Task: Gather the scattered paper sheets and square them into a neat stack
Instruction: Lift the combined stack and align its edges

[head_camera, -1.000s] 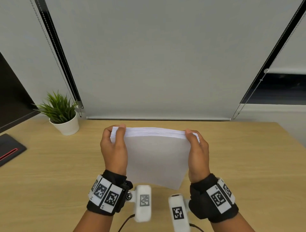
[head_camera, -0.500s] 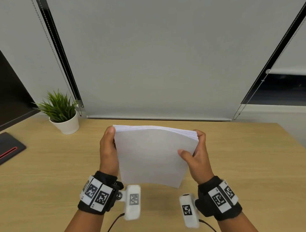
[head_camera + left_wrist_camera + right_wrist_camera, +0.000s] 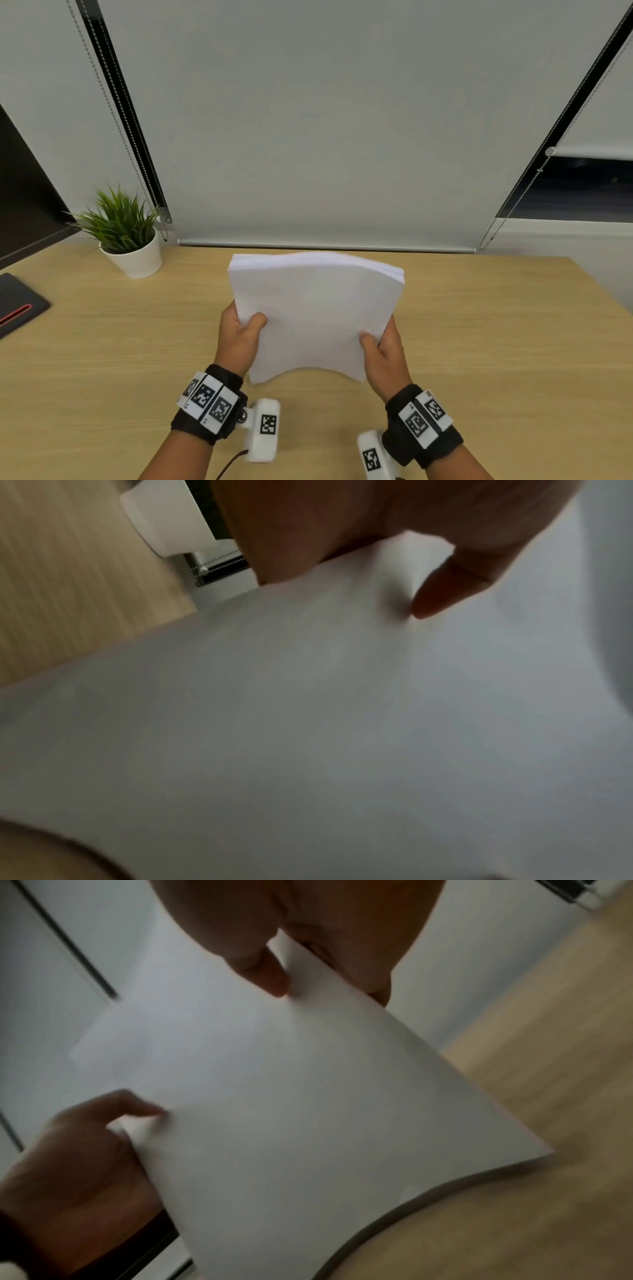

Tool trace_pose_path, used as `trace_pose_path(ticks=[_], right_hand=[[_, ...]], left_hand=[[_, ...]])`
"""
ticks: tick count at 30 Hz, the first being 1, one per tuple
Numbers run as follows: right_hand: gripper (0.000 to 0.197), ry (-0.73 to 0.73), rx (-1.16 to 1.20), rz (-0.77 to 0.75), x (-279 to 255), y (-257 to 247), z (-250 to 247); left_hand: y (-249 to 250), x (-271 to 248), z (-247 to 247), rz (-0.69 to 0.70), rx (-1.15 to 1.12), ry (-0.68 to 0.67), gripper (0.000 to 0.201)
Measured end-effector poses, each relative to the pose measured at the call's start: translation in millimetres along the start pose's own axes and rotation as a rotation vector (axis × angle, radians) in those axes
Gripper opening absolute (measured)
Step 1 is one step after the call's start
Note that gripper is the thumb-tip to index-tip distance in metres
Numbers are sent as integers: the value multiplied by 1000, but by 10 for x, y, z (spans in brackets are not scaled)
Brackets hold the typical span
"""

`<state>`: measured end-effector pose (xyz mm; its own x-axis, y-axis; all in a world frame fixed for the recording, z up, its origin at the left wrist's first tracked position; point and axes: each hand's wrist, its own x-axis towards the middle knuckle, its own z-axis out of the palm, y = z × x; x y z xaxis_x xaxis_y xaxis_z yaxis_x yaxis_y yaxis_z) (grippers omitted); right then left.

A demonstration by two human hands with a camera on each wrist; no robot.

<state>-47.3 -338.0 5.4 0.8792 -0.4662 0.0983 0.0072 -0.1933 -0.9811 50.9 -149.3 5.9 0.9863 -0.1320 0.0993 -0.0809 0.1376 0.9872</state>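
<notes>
A potted plant (image 3: 128, 236) stands at the bench's (image 3: 102, 359) far left. The left hand (image 3: 238, 337) pinches the paper stack's (image 3: 315, 315) left edge, thumb on top; the stack is held above the bench, bowed; the right hand (image 3: 385, 353) pinches its right edge.

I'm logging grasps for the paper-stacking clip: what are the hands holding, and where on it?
Both hold the paper stack: the left hand pinches its left edge, the right hand its right edge, thumbs on the front sheet.
</notes>
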Motion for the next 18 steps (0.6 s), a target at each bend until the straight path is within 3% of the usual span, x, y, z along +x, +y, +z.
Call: trace_pose_path(ticks=[8,12,15,18], right_hand=[[37,212,94,-261,-53,-301,264],[46,203,9,-121,-117,3,322],[46,143,-47,-45,-132,158,262],[45,113,-49,-7,-89,171,198]], left_hand=[[280,-231,443,271,-5,254,34],[83,-291,483,157,-17,263,32],[-70,-278,422,57,16,260,41],[-69,-241,376,46,47,256,41]])
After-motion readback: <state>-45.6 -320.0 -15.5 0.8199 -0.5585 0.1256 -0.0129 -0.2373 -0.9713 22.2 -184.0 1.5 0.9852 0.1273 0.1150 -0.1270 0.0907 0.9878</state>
